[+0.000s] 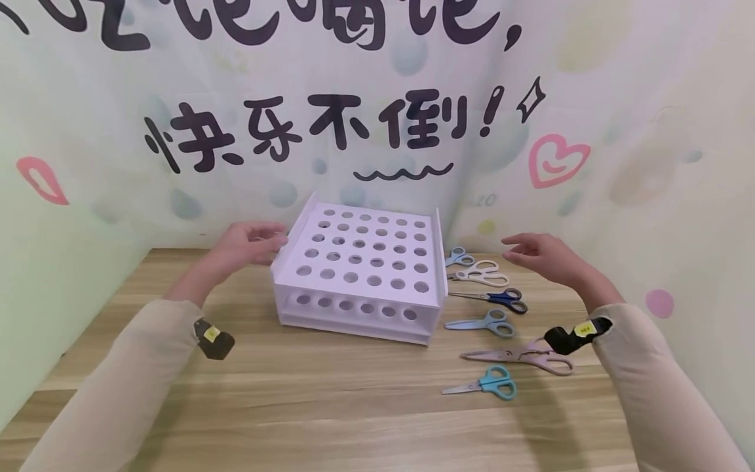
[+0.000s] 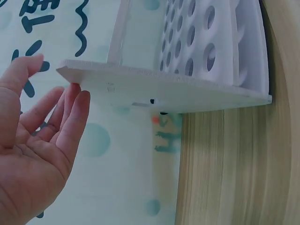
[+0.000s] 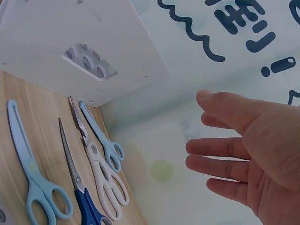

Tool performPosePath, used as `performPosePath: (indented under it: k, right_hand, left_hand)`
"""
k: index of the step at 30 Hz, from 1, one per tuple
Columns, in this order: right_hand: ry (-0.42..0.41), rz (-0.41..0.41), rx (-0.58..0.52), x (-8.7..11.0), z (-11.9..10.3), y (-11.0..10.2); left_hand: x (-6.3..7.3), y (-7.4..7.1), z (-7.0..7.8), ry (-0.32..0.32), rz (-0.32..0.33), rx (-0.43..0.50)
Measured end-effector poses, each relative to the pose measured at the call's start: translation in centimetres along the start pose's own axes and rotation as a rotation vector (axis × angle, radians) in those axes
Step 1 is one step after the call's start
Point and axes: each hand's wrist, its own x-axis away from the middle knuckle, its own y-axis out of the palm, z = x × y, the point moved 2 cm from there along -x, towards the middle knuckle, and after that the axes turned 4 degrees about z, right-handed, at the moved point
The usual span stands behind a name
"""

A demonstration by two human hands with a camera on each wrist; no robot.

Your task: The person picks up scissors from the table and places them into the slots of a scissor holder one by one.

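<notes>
A white rack [image 1: 366,262] with rows of round holes stands on the wooden table near the back wall. My left hand [image 1: 244,246] is at the rack's left side panel, fingers relaxed; in the left wrist view the fingertips [image 2: 83,99] are right at the panel's upper corner. To the right of the rack my right hand [image 1: 539,255] hovers with loosely bent fingers, holding nothing. Below it lie white scissors [image 1: 482,273], dark blue scissors [image 1: 501,298] and light blue scissors [image 3: 40,187].
Pink-handled scissors [image 1: 525,355] and small turquoise scissors [image 1: 486,383] lie nearer the front of the table [image 1: 330,406]. Another blue pair of scissors [image 1: 460,257] sits at the back beside the rack. A printed cloth [image 1: 377,78] covers the wall close behind.
</notes>
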Motion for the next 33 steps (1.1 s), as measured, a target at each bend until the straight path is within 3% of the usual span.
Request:
performPosePath:
  k: [6, 15, 33]
  right_hand:
    - [-0.007, -0.009, -0.007, 1.8, 0.3, 0.4]
    - [-0.093, -0.007, -0.042, 3.7, 0.8, 1.5]
    - [0.007, -0.092, 0.014, 7.9, 0.6, 3.7]
  left_hand:
    - [0.2, 0.5, -0.1, -0.025, 0.012, 0.003]
    - [0.4, 0.8, -0.2, -0.065, 0.022, 0.005]
    - [0.3, 0.8, -0.7, -0.070, 0.012, 0.005]
